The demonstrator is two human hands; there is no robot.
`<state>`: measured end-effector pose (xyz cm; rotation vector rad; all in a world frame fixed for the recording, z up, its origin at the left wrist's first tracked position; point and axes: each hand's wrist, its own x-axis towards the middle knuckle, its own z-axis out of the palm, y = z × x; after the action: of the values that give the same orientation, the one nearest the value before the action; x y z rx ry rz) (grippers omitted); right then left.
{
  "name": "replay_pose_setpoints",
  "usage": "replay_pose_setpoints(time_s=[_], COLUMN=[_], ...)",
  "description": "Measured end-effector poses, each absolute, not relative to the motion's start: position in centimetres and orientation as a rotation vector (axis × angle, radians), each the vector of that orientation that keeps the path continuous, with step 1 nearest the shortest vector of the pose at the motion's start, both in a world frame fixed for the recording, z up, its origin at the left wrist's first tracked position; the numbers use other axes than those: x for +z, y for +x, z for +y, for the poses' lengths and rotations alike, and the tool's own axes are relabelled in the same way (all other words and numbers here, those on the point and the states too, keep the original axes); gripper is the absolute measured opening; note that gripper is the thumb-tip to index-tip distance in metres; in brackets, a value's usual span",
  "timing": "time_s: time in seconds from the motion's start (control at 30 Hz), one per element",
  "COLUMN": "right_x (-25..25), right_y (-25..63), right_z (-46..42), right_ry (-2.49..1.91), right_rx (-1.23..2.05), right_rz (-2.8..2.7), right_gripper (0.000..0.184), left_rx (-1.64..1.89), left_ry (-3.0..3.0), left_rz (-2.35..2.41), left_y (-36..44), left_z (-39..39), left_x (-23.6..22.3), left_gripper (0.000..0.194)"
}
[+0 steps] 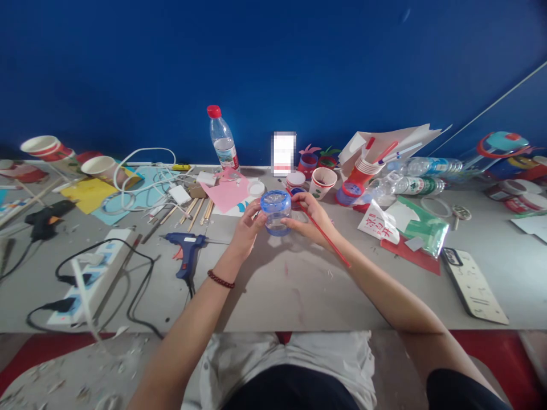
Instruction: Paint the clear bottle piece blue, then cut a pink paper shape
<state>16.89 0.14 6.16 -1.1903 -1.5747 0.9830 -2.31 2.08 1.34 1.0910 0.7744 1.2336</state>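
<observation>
Between my two hands is a see-through round container with blue bands (pixel 277 223) at its top and bottom, upright just over the table or resting on it; I cannot tell which. My left hand (pixel 247 229) grips its left side with bent fingers, and a dark red bead bracelet circles that wrist. On the other side, my right hand (pixel 313 221) has its thumb against the container. A thin red strip (pixel 329 239) is also held in the right hand's fingers and slants down along the forearm.
A blue glue gun (pixel 187 246) and a white power strip (pixel 96 273) with black cords lie left. Behind stand a red-capped bottle (pixel 223 139) and a paper cup (pixel 322 182). Right are plastic bottles (pixel 416 185), green packaging (pixel 421 228) and a phone (pixel 474 287).
</observation>
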Motion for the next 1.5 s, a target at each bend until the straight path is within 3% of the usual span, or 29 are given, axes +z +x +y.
replay_pose_setpoints(time_s=[0.1,0.27,0.57,0.87,1.1,1.3,1.5], right_x=[6.5,6.9,7.3,8.8,10.3,10.3,10.1], right_y=[16.5,16.1,16.0,17.1,18.9,18.8,17.8], right_z=[-0.4,-1.1,-1.4,-1.2,-1.0,-1.6,-2.3], right_ry=[-1.316,-1.414,-1.424,-1.200,-0.991,-0.977,-0.958], right_rx=[0.807,0.655,0.661,0.682,0.649,0.734,0.746], right_rz=[-1.575,-1.626,-1.657,-1.478,-1.417,-1.415,-1.581], right_gripper=[0.049,0.050,0.055,0.026,0.037,0.032,0.031], left_rx=[1.236,1.204,1.158,1.034,1.079,1.173,1.201], left_ry=[1.088,1.197,1.269,0.973,0.952,1.010,1.028], left_rz=[0.801,0.789,0.832,0.685,0.733,0.910,1.042], left_y=[-2.1,-1.8,-1.8,-1.8,-1.7,-1.7,-1.6], left_z=[1.9,1.5,1.4,0.9,1.4,1.4,1.1], left_x=[1.8,1.4,0.9,2.2,1.6,1.5,2.1], left_gripper=[0.039,0.049,0.049,0.052,0.058,0.059,0.048])
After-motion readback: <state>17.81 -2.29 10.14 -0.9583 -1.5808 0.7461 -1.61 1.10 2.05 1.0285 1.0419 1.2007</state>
